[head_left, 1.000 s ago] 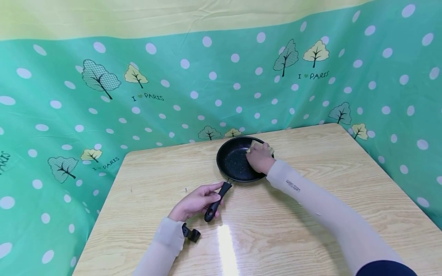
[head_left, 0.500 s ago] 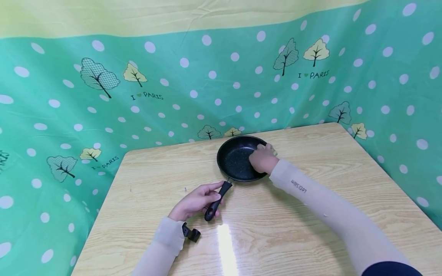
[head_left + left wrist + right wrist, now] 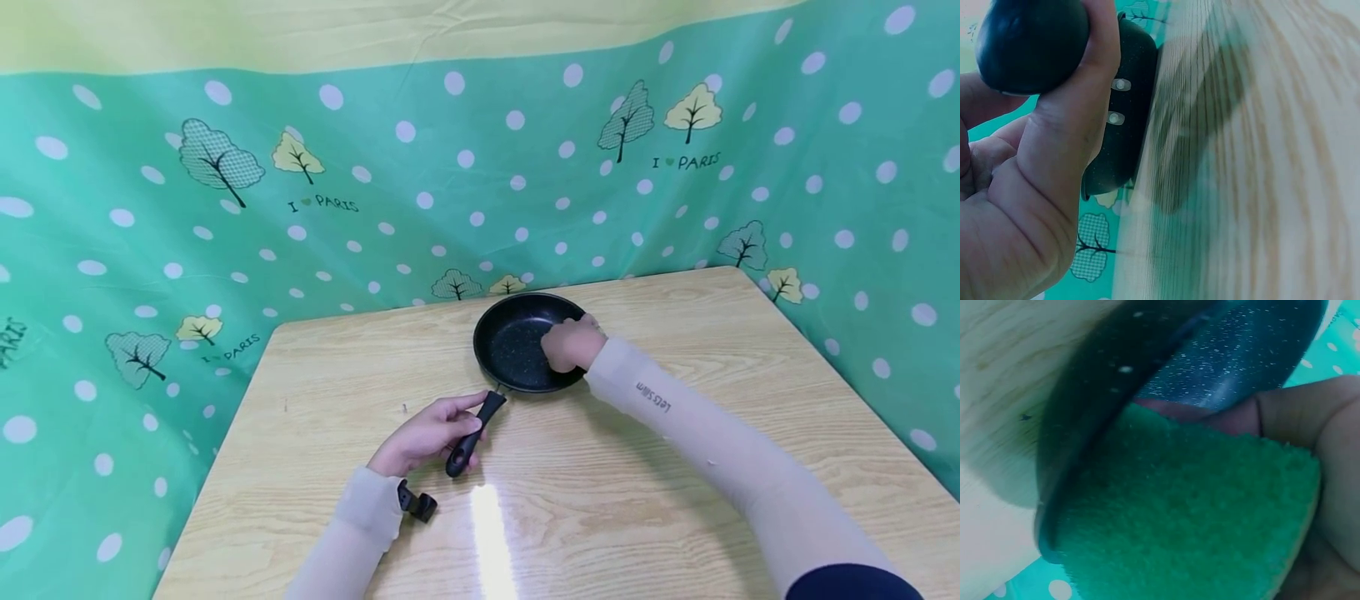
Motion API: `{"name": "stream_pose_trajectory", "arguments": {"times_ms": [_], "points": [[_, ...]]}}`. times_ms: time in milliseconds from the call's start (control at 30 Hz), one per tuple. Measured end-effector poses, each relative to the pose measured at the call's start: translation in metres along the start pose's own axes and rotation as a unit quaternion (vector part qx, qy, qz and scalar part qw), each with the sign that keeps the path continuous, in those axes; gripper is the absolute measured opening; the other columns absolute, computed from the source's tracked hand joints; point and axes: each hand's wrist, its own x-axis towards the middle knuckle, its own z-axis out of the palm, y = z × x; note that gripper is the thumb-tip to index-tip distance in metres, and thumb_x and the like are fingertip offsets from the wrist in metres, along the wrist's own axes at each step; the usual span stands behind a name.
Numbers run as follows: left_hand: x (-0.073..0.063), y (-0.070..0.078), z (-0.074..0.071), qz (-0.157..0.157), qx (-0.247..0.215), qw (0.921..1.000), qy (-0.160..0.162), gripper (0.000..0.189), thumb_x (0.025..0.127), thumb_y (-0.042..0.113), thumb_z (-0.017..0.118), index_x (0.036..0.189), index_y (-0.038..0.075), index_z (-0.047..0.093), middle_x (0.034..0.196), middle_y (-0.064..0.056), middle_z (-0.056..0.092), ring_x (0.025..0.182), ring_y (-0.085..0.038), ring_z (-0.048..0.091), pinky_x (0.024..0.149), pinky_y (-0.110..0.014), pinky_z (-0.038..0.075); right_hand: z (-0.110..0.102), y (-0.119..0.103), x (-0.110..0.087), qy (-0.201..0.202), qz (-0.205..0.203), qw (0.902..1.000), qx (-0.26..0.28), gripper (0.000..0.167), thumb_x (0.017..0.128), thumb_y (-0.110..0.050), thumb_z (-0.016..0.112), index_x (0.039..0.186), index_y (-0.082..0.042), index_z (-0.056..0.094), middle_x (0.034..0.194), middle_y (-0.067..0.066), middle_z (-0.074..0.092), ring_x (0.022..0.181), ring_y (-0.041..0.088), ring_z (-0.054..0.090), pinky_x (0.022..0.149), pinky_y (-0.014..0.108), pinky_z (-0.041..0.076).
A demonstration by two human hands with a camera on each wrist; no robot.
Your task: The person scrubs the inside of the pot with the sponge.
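A black speckled frying pan (image 3: 517, 342) rests on the wooden table, its handle (image 3: 467, 446) pointing toward me. My left hand (image 3: 438, 433) grips that handle, thumb on top. The left wrist view shows the rounded handle end (image 3: 1032, 47) in the hand and the pan's outer wall (image 3: 1129, 100) with two rivets. Inside the pan's right side, my right hand (image 3: 572, 342) pinches a sponge with a green scouring face (image 3: 1191, 506). In the right wrist view the sponge lies against the pan's rim (image 3: 1050, 512). From the head view, the hand hides the sponge.
The pale wood-grain table (image 3: 660, 500) reflects a bright strip of light near its front. A green dotted curtain (image 3: 420, 167) printed with trees hangs close behind the pan and along the sides. A black wrist strap (image 3: 417, 503) is on my left wrist.
My right hand has shifted slightly right across the pan toward its rim, and the sponge's yellowish edge has gone out of sight behind it. The left hand keeps its hold on the handle.
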Motion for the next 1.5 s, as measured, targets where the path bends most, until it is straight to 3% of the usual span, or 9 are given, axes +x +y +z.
{"name": "stream_pose_trajectory", "arguments": {"times_ms": [200,333,433,567,800,967,1100,1267,1500], "points": [[0.000,0.003,0.000,0.003,0.001,1.0000,-0.001,0.061,0.113,0.010,0.048,0.168,0.007,0.023,0.120,-0.028,0.062,0.074,-0.022,0.073,0.070,-0.035,0.063,-0.004,0.000,-0.003,-0.026,-0.012,0.9994,0.018,0.038,0.105,-0.014,0.052,0.138,-0.004,0.067,0.140,0.015,0.065,0.108,0.030,0.059,0.105,0.058,0.041],[0.000,0.002,0.000,0.002,-0.001,1.0000,-0.001,0.061,0.113,0.010,0.048,0.168,0.006,0.023,0.119,-0.028,0.063,0.074,-0.022,0.073,0.070,-0.035,0.063,-0.007,0.000,-0.005,-0.045,-0.042,0.9978,0.026,0.038,0.105,-0.012,0.049,0.136,-0.001,0.067,0.138,0.014,0.064,0.104,0.027,0.057,0.100,0.046,0.049],[0.000,0.001,0.000,0.000,-0.003,1.0000,0.000,0.061,0.113,0.010,0.048,0.168,0.006,0.023,0.119,-0.028,0.063,0.074,-0.022,0.073,0.071,-0.036,0.063,-0.009,0.000,-0.006,-0.056,-0.066,0.9957,0.033,0.030,0.105,-0.009,0.048,0.119,0.000,0.072,0.122,0.013,0.067,0.096,0.025,0.058,0.084,0.036,0.052],[0.000,0.001,0.000,0.001,-0.002,1.0000,0.000,0.061,0.113,0.011,0.048,0.168,0.006,0.023,0.119,-0.028,0.063,0.075,-0.023,0.073,0.071,-0.036,0.063,-0.011,0.002,-0.006,-0.065,-0.084,0.9931,0.050,0.023,0.105,-0.009,0.049,0.103,-0.004,0.071,0.106,0.012,0.065,0.087,0.024,0.059,0.074,0.032,0.049],[0.000,0.001,0.000,-0.001,-0.003,1.0000,-0.001,0.061,0.113,0.011,0.048,0.168,0.006,0.023,0.119,-0.028,0.063,0.075,-0.022,0.073,0.071,-0.035,0.063,-0.012,0.003,-0.007,-0.081,-0.109,0.9871,0.085,0.027,0.099,-0.003,0.051,0.114,-0.002,0.073,0.107,0.012,0.065,0.087,0.024,0.060,0.072,0.032,0.048],[0.000,0.002,0.001,-0.001,0.002,1.0000,0.001,0.061,0.113,0.011,0.048,0.168,0.007,0.023,0.119,-0.028,0.063,0.075,-0.023,0.073,0.071,-0.036,0.063,-0.014,0.006,-0.009,-0.078,-0.149,0.9810,0.097,0.030,0.098,-0.005,0.055,0.119,-0.004,0.077,0.121,0.007,0.071,0.102,0.021,0.062,0.094,0.036,0.054],[-0.001,0.002,0.001,-0.001,0.004,1.0000,0.001,0.061,0.113,0.011,0.048,0.168,0.007,0.023,0.119,-0.029,0.063,0.075,-0.023,0.073,0.072,-0.038,0.064,-0.013,0.009,-0.010,-0.079,-0.172,0.9736,0.127,0.032,0.102,-0.012,0.058,0.128,-0.007,0.076,0.138,0.007,0.067,0.131,0.023,0.057,0.116,0.044,0.045],[-0.001,0.002,0.001,0.001,0.004,1.0000,-0.001,0.062,0.113,0.011,0.048,0.168,0.007,0.022,0.120,-0.029,0.063,0.075,-0.023,0.073,0.073,-0.039,0.064,-0.011,0.013,-0.008,-0.076,-0.207,0.9617,0.163,0.032,0.104,-0.016,0.058,0.128,-0.007,0.077,0.139,0.008,0.067,0.140,0.029,0.053,0.120,0.047,0.041],[0.000,0.002,0.000,0.001,0.006,1.0000,0.001,0.062,0.112,0.012,0.049,0.168,0.007,0.023,0.121,-0.029,0.063,0.074,-0.023,0.073,0.072,-0.038,0.064,-0.003,0.021,-0.007,-0.076,-0.231,0.9366,0.252,0.041,0.100,-0.008,0.051,0.133,-0.008,0.074,0.142,0.006,0.065,0.142,0.025,0.050,0.120,0.044,0.040]]}}
